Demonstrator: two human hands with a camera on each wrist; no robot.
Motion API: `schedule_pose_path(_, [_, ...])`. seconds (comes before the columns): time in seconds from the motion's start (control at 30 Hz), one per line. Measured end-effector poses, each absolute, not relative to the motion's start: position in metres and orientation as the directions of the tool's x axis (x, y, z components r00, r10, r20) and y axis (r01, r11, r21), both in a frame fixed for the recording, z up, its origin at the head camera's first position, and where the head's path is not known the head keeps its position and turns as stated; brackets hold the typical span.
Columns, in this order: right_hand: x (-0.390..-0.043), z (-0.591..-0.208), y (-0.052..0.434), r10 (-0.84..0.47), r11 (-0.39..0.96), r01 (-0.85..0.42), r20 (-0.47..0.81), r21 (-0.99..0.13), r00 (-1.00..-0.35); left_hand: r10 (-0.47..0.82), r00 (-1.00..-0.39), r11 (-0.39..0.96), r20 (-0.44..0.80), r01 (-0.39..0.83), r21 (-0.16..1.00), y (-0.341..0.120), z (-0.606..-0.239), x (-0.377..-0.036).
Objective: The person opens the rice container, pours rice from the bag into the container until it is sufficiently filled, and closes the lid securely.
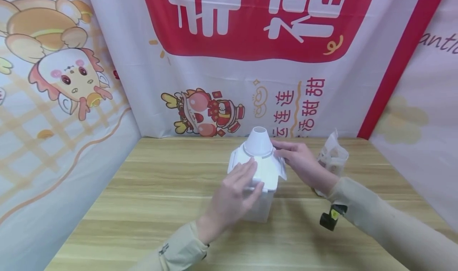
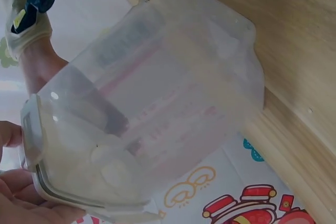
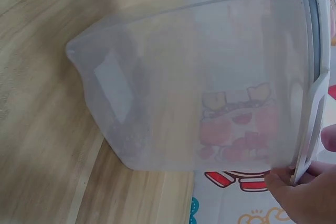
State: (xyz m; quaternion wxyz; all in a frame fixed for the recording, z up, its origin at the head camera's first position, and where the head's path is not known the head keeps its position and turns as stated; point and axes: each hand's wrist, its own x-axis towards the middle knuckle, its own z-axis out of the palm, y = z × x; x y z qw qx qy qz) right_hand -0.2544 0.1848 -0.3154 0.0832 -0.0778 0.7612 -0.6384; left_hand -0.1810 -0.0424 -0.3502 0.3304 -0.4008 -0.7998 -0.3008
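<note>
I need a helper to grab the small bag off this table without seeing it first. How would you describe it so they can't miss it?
On the wooden table, look behind the right hand, toward the back right corner by the red stripe. There stands a small clear plastic bag with a crinkled open top, smaller and softer than the rigid, white-lidded container both hands touch.

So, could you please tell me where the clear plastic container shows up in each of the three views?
Head: clear plastic container at table centre, between both hands.
Left wrist: it fills the frame.
Right wrist: it fills the frame.
Shared landmark: its white lid rim.
</note>
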Motion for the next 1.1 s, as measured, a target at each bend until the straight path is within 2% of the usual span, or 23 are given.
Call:
schedule_pose_path(0.27, [-0.243,-0.317,0.190,-0.188,0.255,-0.034,-0.015,-0.966,-0.982,0.467,-0.402,0.421,0.788,0.884,0.201,-0.051,-0.351,-0.194])
schedule_pose_path(0.47, [-0.235,-0.316,0.190,-0.129,0.237,0.020,-0.052,-0.971,-0.990,0.464,-0.376,0.416,0.802,0.892,0.177,-0.053,-0.352,-0.199])
schedule_pose_path(0.83, [-0.210,-0.311,0.183,-0.038,0.109,0.066,-0.070,-0.992,-0.997,0.411,-0.431,0.530,0.803,0.830,0.174,-0.054,-0.350,-0.198])
schedule_pose_path(1.1, [-0.187,-0.303,0.172,0.003,-0.018,0.109,-0.109,-0.994,-0.994,0.423,-0.440,0.504,0.793,0.841,0.198,-0.063,-0.346,-0.203])
